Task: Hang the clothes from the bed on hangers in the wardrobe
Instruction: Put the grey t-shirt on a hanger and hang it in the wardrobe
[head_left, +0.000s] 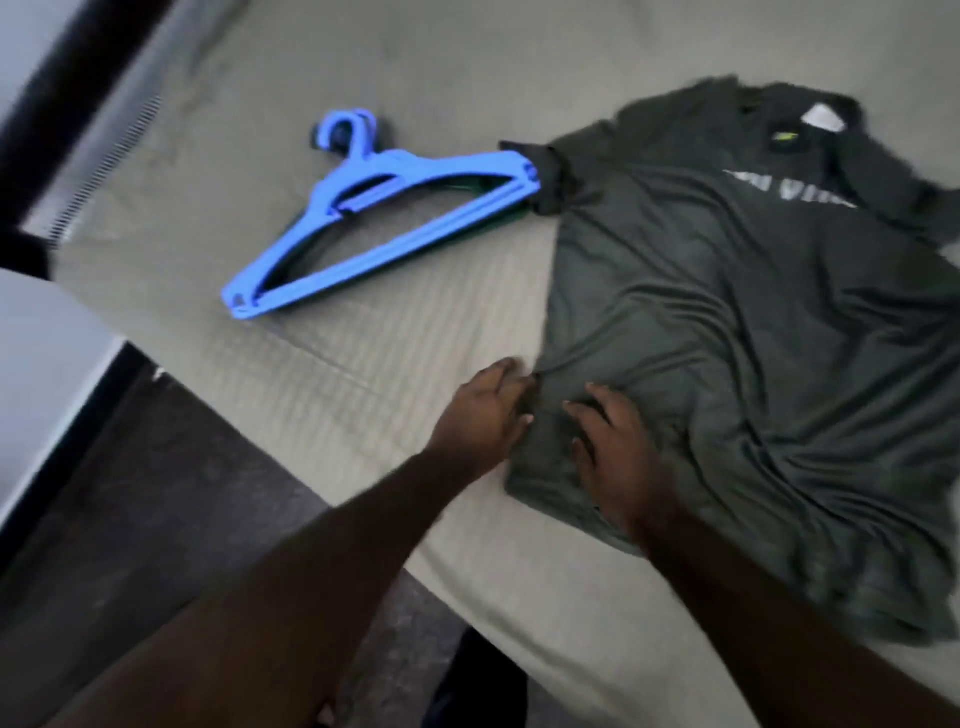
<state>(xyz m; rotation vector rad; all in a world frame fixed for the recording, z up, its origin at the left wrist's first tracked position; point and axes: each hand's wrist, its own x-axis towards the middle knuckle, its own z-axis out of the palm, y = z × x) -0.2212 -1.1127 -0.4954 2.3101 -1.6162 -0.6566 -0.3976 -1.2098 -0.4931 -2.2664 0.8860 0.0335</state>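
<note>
At the near edge of the bed (332, 374), the left hand (485, 413) pinches the hem of the t-shirt (727, 312). The right hand (615, 449), close beside it, lies bent-fingered on the cloth; blur hides any grip. They are likely opening the hem. Blue hangers (374, 208) lie stacked farther left, handy.

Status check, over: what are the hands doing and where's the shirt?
Left hand pinches T-shirt hem; right hand rests on it, fingers spread. T-shirt flat on bed, not yet hung. Blue hangers stacked by its sleeve, nothing blocking.
</note>
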